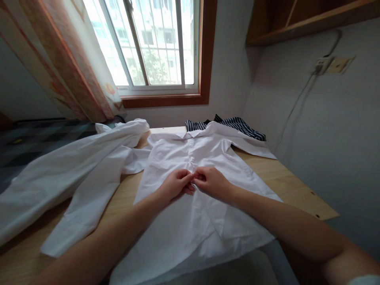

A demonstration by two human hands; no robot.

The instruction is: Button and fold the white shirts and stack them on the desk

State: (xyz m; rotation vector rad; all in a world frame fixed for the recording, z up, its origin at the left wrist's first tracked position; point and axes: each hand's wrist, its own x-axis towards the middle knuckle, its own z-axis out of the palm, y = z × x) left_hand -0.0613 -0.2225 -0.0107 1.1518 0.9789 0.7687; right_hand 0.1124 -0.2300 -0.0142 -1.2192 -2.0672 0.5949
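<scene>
A white button-up shirt [172, 233] lies front up across the wooden table, its collar toward the window and its hem hanging over the near edge. Both hands meet at the middle of its front placket. My left hand [178, 183] pinches the placket edge from the left, fingers curled. Right against it, my right hand [209, 180] pinches the same spot with thumb and fingers. Any button between the fingertips is hidden. Above the hands the front is drawn together; below them the two front edges spread apart.
White trousers or a similar garment [74, 162] lie on the left. A black-and-white striped cloth [237, 124] sits behind the collar. The wooden table [285, 182] ends at the right near a wall with a plugged-in cable [297, 107]. A curtain [68, 59] hangs beside the window.
</scene>
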